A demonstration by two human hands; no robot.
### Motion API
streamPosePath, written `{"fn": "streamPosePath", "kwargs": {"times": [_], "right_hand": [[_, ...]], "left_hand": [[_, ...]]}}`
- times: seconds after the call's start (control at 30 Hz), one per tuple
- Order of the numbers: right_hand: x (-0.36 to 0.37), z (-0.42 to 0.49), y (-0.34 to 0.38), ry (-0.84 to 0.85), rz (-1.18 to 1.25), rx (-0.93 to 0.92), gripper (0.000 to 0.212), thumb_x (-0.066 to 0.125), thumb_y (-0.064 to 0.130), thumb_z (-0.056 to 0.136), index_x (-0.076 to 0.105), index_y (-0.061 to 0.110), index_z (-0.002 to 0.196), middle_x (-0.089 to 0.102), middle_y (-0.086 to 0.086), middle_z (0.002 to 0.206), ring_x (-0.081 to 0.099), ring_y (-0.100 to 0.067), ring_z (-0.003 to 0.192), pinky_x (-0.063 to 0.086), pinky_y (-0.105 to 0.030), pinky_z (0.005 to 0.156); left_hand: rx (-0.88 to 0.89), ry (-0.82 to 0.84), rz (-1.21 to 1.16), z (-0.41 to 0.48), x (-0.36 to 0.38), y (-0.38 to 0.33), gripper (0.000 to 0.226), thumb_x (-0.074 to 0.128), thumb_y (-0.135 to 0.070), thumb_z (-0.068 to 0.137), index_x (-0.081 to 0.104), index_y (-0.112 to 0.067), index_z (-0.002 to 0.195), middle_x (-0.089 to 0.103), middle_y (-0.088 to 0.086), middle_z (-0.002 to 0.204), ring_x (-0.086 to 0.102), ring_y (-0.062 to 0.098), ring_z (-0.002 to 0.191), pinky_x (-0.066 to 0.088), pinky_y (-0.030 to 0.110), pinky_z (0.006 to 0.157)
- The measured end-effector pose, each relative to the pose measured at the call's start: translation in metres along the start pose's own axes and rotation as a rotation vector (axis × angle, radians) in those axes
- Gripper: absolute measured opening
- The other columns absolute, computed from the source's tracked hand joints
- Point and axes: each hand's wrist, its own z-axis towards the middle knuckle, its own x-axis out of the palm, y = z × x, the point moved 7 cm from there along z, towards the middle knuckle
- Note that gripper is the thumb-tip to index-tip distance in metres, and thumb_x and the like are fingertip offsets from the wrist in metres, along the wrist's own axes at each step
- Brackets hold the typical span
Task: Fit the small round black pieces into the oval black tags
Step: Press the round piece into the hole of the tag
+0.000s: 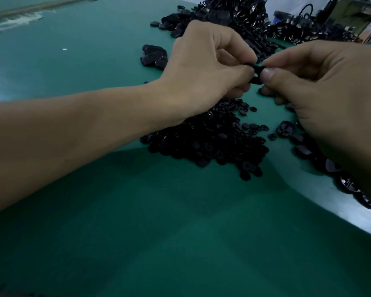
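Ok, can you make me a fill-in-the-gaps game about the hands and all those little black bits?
1. The left hand and the right hand pinch one small piece that is ____ in colour.
2. The heap of round pieces lies on a ____ table.
3. The small piece is held by ____ hands at once.

Missing words: black, green, two.
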Motion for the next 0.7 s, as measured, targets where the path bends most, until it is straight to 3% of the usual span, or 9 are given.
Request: {"fn": "streamPosePath", "kwargs": {"times": [0.17,0.53,0.7], "right_hand": [[-0.0029,0.0009,0.0011,-0.028,-0.033,-0.022,0.013,0.071,0.022,0.091,0.068,0.034,0.086,0.068,0.011,0.075,0.060,0.001,0.062,0.047,-0.012,0.060],[0.0010,-0.0003,0.0006,-0.009,-0.051,-0.004,0.009,0.073,0.016,0.088,0.069,0.025,0.087,0.072,0.005,0.075,0.071,-0.010,0.068,0.057,-0.025,0.063],[-0.0005,-0.0008,0.0025,-0.016,-0.029,0.004,0.012,0.073,0.016,0.089,0.067,0.026,0.087,0.071,0.004,0.078,0.072,-0.010,0.071,0.057,-0.022,0.064]], "left_hand": [[0.023,0.005,-0.019,-0.0013,0.0016,-0.0029,0.006,0.075,-0.001,0.087,0.071,-0.004,0.090,0.073,0.011,0.078,0.076,0.019,0.072,0.062,0.028,0.067],[0.070,0.003,0.025,-0.0018,0.0021,-0.0044,0.008,0.075,-0.002,0.088,0.070,-0.008,0.091,0.074,0.010,0.082,0.075,0.015,0.072,0.061,0.025,0.068],[0.118,0.000,0.066,-0.0015,0.0030,-0.0089,0.011,0.076,-0.005,0.087,0.070,-0.013,0.092,0.074,0.004,0.081,0.074,0.012,0.072,0.060,0.024,0.069]]}}
